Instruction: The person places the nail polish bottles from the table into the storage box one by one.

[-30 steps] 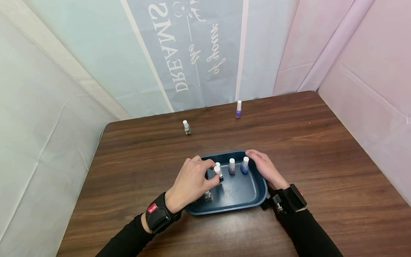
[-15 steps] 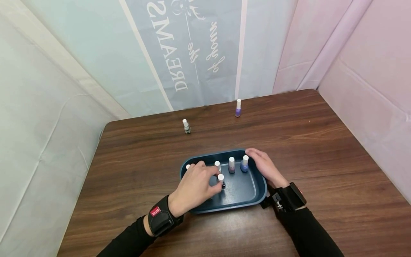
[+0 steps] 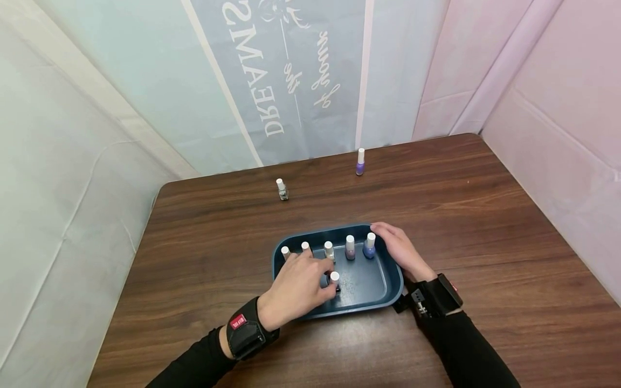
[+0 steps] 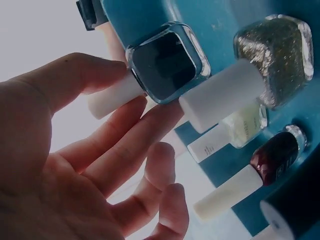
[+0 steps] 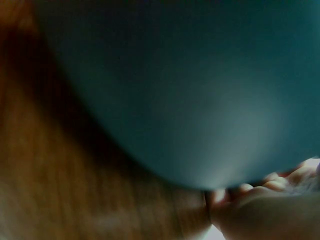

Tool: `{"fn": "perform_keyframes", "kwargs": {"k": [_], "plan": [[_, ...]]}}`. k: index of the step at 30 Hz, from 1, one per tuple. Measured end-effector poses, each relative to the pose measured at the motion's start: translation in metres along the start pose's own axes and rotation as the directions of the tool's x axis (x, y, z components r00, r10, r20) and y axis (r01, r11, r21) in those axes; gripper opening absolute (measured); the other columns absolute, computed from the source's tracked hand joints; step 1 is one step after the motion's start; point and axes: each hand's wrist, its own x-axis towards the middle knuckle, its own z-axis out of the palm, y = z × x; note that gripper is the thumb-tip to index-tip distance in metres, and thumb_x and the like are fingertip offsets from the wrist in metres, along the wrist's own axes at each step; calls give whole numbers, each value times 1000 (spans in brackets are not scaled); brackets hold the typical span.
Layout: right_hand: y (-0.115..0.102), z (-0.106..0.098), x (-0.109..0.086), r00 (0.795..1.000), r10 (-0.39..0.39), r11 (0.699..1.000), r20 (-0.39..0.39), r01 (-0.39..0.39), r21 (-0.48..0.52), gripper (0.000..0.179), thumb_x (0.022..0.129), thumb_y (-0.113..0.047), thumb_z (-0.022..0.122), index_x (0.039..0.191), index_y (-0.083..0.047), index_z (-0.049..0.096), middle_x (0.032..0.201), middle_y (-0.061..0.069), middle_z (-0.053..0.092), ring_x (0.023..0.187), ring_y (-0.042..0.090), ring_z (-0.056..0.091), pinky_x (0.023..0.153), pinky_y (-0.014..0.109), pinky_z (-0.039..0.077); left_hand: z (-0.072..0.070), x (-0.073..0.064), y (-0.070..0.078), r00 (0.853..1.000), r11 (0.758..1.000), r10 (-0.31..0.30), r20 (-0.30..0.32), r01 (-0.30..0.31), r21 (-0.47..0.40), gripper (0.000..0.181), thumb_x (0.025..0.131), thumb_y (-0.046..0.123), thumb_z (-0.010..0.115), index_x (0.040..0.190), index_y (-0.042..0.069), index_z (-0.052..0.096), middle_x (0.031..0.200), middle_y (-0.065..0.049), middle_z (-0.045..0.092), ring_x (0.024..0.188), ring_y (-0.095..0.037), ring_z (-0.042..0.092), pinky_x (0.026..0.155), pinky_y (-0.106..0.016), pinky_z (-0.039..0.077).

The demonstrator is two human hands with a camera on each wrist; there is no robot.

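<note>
In the head view my left hand (image 3: pixel 301 288) pinches a nail polish bottle (image 3: pixel 335 277) with a white cap, low inside the blue tray (image 3: pixel 339 310). Seen from the left wrist, thumb and fingers hold the white cap beneath a dark glass body (image 4: pixel 167 65). A glitter polish bottle (image 4: pixel 275 55) is close beside it, with a pale bottle (image 4: pixel 245 125) and a dark red bottle (image 4: pixel 277 157) farther along. My right hand (image 3: pixel 402 253) holds the tray's right far corner, fingers at the rim. Along the tray's far side stand several bottles, including a blue one (image 3: pixel 370 247) and a mauve one (image 3: pixel 350 249).
On the brown table (image 3: pixel 218 215) beyond the tray stand a clear, glittery bottle (image 3: pixel 282 189) and a purple bottle (image 3: pixel 360 163). A printed curtain (image 3: pixel 310 81) hangs behind the table's far edge. The right wrist view is mostly filled by the tray's outer wall (image 5: pixel 190 100).
My left hand has moved the pinched bottle nearer to me inside the tray, away from the far row, uncovering white caps there. The right hand keeps its place at the tray.
</note>
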Motion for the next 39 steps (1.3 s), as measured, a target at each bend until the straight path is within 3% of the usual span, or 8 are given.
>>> {"fn": "perform_keyframes", "kwargs": {"k": [7,18,39], "plan": [[1,0,1,1000,-9,1000,1,9,0,57,102,-39,38,142,1,43,148,23,40,142,37,28,116,57,16,7,-4,2,1000,1000,-26,14,26,4,19,84,33,68,97,19,73,66,11,58,69,-11,45,68,-28,36],[1,0,0,1000,-15,1000,1,15,9,56,102,-38,37,142,1,43,147,23,40,141,38,29,116,57,16,18,-4,1,998,999,-52,-24,52,-4,22,86,34,68,101,20,73,81,6,71,87,-15,54,93,-50,35],[2,1,0,999,-36,997,2,36,65,51,103,-33,37,138,3,46,143,23,45,138,34,33,116,53,18,30,-1,-4,998,998,-67,-21,66,-24,22,87,34,67,103,19,73,81,7,71,87,-16,57,94,-50,35]]}}
